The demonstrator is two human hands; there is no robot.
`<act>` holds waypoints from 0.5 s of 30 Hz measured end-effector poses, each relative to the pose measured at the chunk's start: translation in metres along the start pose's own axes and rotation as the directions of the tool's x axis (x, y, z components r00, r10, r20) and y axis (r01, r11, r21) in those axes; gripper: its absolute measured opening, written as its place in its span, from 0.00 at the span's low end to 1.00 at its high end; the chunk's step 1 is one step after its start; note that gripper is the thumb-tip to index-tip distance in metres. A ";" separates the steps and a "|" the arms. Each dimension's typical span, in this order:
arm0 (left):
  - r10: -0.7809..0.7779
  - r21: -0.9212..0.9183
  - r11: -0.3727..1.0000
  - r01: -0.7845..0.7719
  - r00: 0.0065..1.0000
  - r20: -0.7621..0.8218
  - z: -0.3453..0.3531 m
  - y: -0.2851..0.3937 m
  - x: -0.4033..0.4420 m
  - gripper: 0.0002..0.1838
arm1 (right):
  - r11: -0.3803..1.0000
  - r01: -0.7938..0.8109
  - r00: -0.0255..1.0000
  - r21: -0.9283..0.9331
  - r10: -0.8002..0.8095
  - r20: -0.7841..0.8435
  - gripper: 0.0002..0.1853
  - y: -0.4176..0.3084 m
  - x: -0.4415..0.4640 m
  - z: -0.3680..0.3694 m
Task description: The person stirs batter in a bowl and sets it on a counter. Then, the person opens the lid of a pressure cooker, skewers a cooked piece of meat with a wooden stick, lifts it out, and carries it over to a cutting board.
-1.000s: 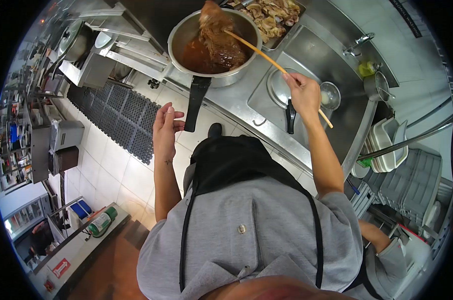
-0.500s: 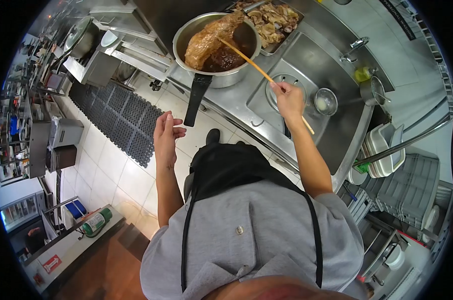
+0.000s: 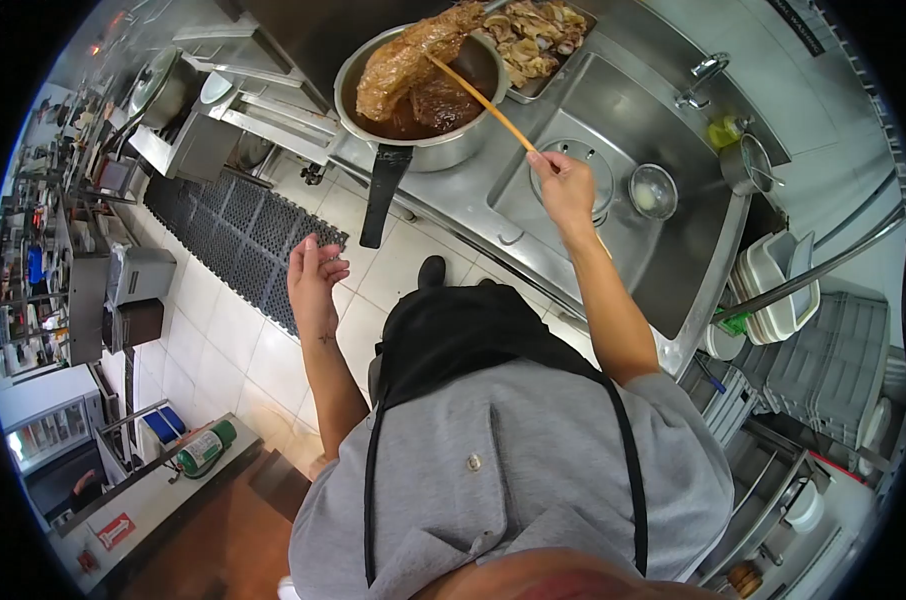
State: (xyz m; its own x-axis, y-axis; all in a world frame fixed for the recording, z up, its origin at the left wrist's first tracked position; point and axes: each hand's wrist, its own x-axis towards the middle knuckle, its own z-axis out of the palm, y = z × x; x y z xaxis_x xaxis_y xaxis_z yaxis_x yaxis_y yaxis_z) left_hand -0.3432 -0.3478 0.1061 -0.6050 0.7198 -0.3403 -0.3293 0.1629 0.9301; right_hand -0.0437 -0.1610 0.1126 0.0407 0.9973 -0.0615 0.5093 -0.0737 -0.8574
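Note:
My right hand [image 3: 565, 190] is closed round a long wooden stick [image 3: 483, 100], whose far end meets a big piece of browned meat [image 3: 398, 72]. The meat is raised partly above the metal pot [image 3: 453, 152], over dark liquid and another dark piece inside. Below the pot's black handle [image 3: 385, 195], my left hand [image 3: 316, 285] hangs in the air with loosely curled, parted fingers, touching nothing. A tray of cut meat pieces [image 3: 533, 40] stands behind the pot, to its right.
Right of the pot is a metal sink [image 3: 663, 280] with a round lid [image 3: 583, 185], a small strainer [image 3: 653, 192] and a faucet [image 3: 711, 65]. White containers [image 3: 773, 285] are stacked at the right. A black mat [image 3: 223, 225] lies on the floor.
The meat has turned and risen at the pot's left side, showing a lighter brown surface. My right hand with the stick has moved left; my left hand has moved slightly left and down.

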 end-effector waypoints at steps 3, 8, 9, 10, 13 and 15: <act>-0.004 -0.024 1.000 0.004 1.000 -0.013 -0.013 -0.020 0.015 0.19 | 1.000 0.013 1.000 0.006 -0.013 -0.020 0.17 0.005 0.002 0.001; -0.400 -0.096 0.915 0.393 0.913 -0.077 -0.081 -0.148 0.069 0.22 | 0.999 -0.001 1.000 0.036 0.002 -0.018 0.17 0.008 0.001 0.003; -0.461 -0.113 0.887 0.449 0.878 -0.132 -0.088 -0.173 0.067 0.23 | 0.999 -0.008 1.000 0.042 0.009 -0.015 0.17 0.007 0.001 0.002; -0.510 -0.098 0.860 0.501 0.840 -0.184 -0.092 -0.195 0.061 0.19 | 0.999 -0.010 1.000 0.043 0.011 -0.014 0.17 0.007 0.001 0.001; -0.609 0.016 0.774 0.632 0.752 -0.253 -0.120 -0.269 0.039 0.15 | 0.998 -0.048 0.999 0.050 0.048 -0.009 0.16 0.009 0.002 0.000; -0.471 0.581 0.635 0.509 0.851 -0.230 -0.132 -0.279 0.005 0.17 | 0.997 -0.027 0.999 0.066 0.029 -0.033 0.16 0.012 0.004 -0.001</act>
State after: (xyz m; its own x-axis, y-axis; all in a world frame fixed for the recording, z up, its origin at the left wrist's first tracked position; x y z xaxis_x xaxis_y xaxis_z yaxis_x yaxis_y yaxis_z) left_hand -0.3498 -0.4790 -0.1732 -0.5266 0.3807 -0.7601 -0.0957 0.8619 0.4980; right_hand -0.0366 -0.1583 0.1022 0.0837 0.9941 -0.0693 0.4503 -0.0998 -0.8873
